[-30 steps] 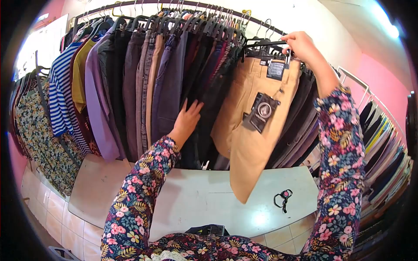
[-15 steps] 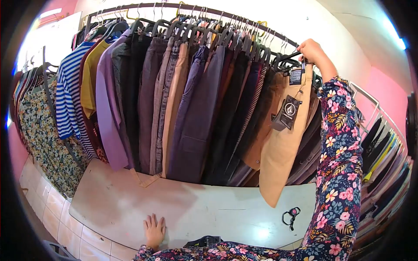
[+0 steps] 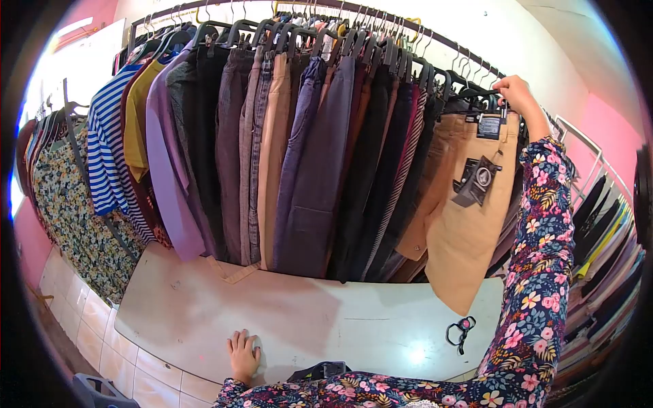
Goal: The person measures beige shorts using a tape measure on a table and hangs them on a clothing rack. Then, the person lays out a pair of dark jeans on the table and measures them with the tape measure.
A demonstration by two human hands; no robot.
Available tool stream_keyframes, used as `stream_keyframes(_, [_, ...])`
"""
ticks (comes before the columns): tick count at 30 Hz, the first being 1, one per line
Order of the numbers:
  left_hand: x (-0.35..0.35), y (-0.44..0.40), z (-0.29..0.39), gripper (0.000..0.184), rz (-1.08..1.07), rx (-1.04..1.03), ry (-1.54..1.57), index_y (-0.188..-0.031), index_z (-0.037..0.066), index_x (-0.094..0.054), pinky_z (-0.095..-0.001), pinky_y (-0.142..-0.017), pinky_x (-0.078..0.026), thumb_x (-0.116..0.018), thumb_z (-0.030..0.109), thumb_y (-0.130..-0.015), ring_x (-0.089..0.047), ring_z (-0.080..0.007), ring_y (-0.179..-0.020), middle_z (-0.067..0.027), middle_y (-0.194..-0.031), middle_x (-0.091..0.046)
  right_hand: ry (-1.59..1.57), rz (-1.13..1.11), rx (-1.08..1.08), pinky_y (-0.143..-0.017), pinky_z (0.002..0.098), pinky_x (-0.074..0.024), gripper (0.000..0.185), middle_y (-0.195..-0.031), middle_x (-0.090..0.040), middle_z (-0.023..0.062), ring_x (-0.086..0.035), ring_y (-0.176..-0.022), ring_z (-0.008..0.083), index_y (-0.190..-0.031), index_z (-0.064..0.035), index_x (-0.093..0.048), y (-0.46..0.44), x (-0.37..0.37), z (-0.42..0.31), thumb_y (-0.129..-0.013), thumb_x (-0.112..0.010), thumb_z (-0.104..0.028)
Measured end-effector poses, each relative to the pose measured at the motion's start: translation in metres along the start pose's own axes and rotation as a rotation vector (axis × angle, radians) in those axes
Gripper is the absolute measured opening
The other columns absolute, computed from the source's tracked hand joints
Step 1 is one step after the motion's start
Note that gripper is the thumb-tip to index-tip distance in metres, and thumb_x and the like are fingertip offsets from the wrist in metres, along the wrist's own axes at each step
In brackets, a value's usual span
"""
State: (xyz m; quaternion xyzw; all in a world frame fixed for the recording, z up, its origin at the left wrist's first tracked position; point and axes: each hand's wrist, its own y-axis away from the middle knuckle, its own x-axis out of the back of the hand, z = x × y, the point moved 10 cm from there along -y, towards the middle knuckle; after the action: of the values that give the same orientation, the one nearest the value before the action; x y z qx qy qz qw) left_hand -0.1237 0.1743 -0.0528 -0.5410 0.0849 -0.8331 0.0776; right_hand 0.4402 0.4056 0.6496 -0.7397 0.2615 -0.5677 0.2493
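Note:
My left hand (image 3: 243,353) rests palm down on the white table (image 3: 204,306), fingers a little apart, holding nothing. At the right end of the rack (image 3: 381,13), my right hand (image 3: 520,95) grips the black hanger (image 3: 476,94) of the tan trousers (image 3: 456,238). Dark tags (image 3: 483,178) hang from the trousers' front. Their lower end hangs over the back of the table. Dark trousers (image 3: 313,204) on hangers fill the rack to their left.
A black strap-like item (image 3: 462,333) lies on the table's right part. Striped (image 3: 112,143), yellow (image 3: 141,115) and purple (image 3: 170,177) tops hang at the left, beside a floral garment (image 3: 75,204). Another clothes rack (image 3: 605,163) stands at the right.
My left hand has left the hanging trousers and come down onto the table. The tan trousers, with my right hand on their hanger, have shifted right along the rack.

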Motion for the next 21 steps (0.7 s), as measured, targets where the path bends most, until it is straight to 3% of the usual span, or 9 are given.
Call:
stream_keyframes(13, [0.001, 0.001, 0.007, 0.04, -0.03, 0.02, 0.004, -0.119, 0.018, -0.057, -0.0558, -0.109, -0.021, -0.06, 0.025, -0.079, -0.033, -0.0347, -0.131, -0.0105, -0.135, -0.045, -0.193, 0.014, -0.003, -0.057, 0.0267, -0.0503, 0.022, -0.086, -0.069, 0.0124, -0.068, -0.064, 0.0151, -0.099, 0.0057, -0.067, 0.016, -0.014, -0.035, -0.085, -0.051, 0.001])
stream_keyframes(15, [-0.002, 0.002, 0.006, 0.04, -0.033, 0.022, 0.007, -0.119, 0.018, -0.057, -0.0558, -0.109, -0.02, -0.06, 0.026, -0.079, -0.033, -0.0347, -0.131, -0.0105, -0.135, -0.045, -0.233, -0.009, 0.076, -0.054, 0.028, -0.05, 0.022, -0.08, -0.069, 0.0111, -0.068, -0.065, 0.0145, -0.1, 0.0024, -0.067, 0.009, -0.031, -0.044, -0.086, -0.051, -0.004])
stream_keyframes(21, [0.003, 0.006, 0.008, 0.04, -0.043, 0.023, 0.026, -0.118, 0.019, -0.057, -0.0561, -0.109, -0.02, -0.06, 0.026, -0.079, -0.033, -0.0348, -0.131, -0.0103, -0.136, -0.045, -0.186, 0.06, -0.083, -0.055, 0.0266, -0.0475, 0.022, -0.078, -0.066, 0.0093, -0.067, -0.066, 0.0139, -0.102, 0.0043, -0.066, 0.011, -0.022, -0.054, -0.088, -0.05, -0.005])
